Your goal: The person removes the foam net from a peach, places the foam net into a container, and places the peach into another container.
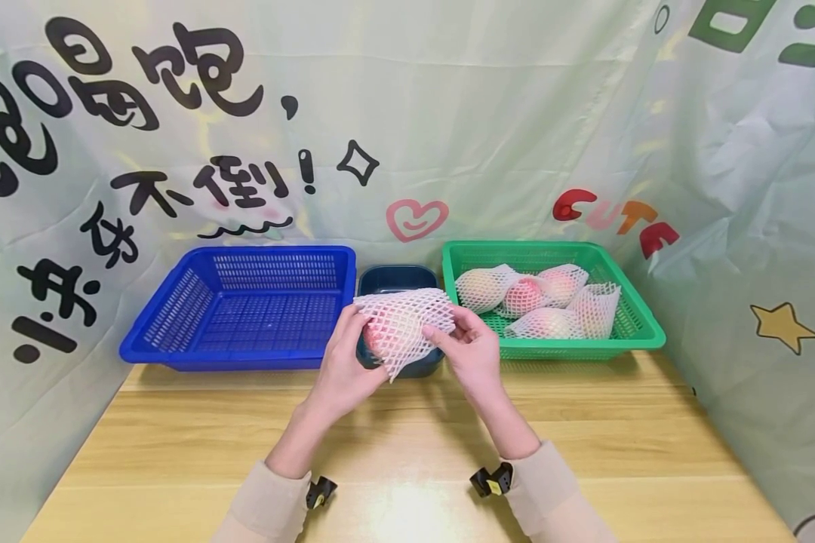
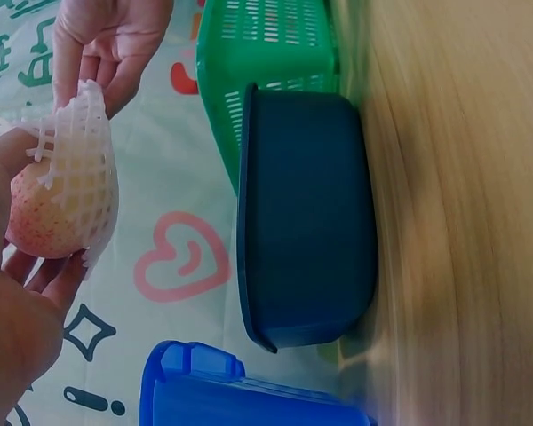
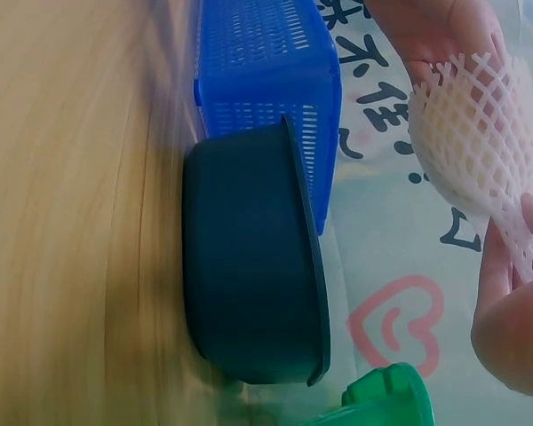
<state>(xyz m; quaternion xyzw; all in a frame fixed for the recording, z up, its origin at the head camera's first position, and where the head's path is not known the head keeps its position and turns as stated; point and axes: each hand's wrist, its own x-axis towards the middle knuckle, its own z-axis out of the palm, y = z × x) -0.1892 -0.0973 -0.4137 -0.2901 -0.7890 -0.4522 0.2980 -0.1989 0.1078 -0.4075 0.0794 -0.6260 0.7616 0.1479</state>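
Above the dark blue-green bin [image 1: 397, 277], both hands hold a peach [image 1: 375, 336] partly covered by a white foam net sleeve [image 1: 410, 324]. My left hand [image 1: 345, 369] grips the fruit from the left, its fingers and thumb curled round it. In the left wrist view, the peach's bare, red-speckled side [image 2: 43, 222] shows at the net's opening. On the other side, my right hand [image 1: 474, 354] pinches the gathered end of the net between thumb and fingers. The netting [image 3: 480, 133] is stretched over the fruit in the right wrist view.
A blue plastic basket [image 1: 132, 348] with nothing visible inside stands left of the bin. To the right, a green basket [image 1: 641, 328] holds several net-wrapped peaches [image 1: 550, 323]. A printed cloth [image 1: 489, 113] hangs behind the wooden table [image 1: 407, 467].
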